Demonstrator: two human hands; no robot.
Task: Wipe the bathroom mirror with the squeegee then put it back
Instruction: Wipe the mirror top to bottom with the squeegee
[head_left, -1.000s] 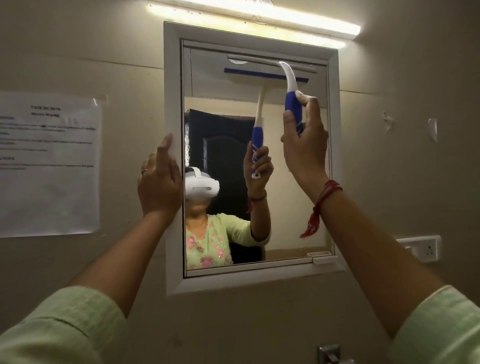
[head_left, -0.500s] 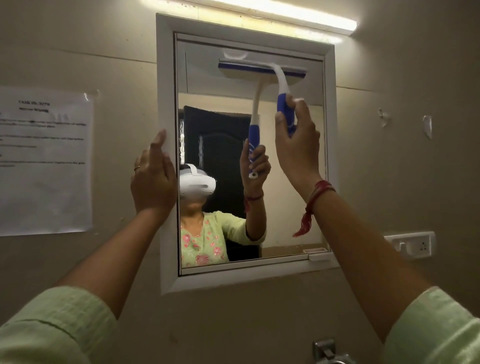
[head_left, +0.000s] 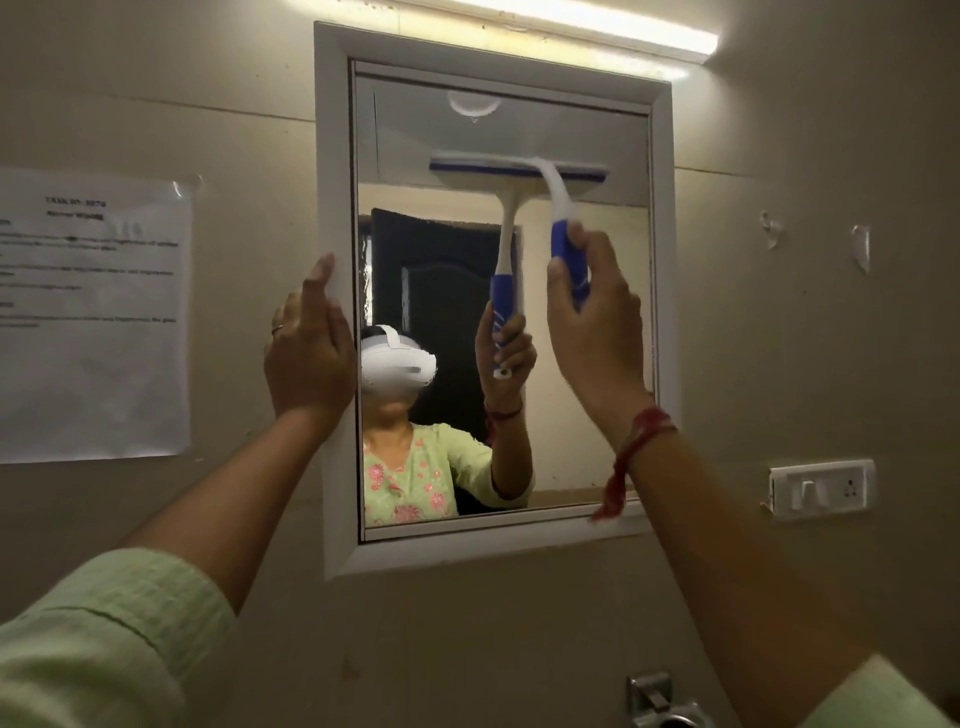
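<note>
A white-framed mirror (head_left: 660, 218) hangs on the beige wall. My right hand (head_left: 595, 332) grips the blue handle of a white and blue squeegee (head_left: 563, 228). Its blade lies flat across the upper part of the glass, right of centre. My left hand (head_left: 306, 353) rests against the left side of the mirror frame, fingers up and a little apart, holding nothing. The glass reflects a person in a green top, the arm and the squeegee.
A printed paper sheet (head_left: 93, 317) is taped to the wall on the left. A tube light (head_left: 597, 26) glows above the mirror. A switch and socket plate (head_left: 821, 488) sits on the right wall. A metal fixture (head_left: 657, 701) shows at the bottom edge.
My right hand has drawn the squeegee blade down from near the top of the glass to lower on its upper part. My left hand has stayed on the frame.
</note>
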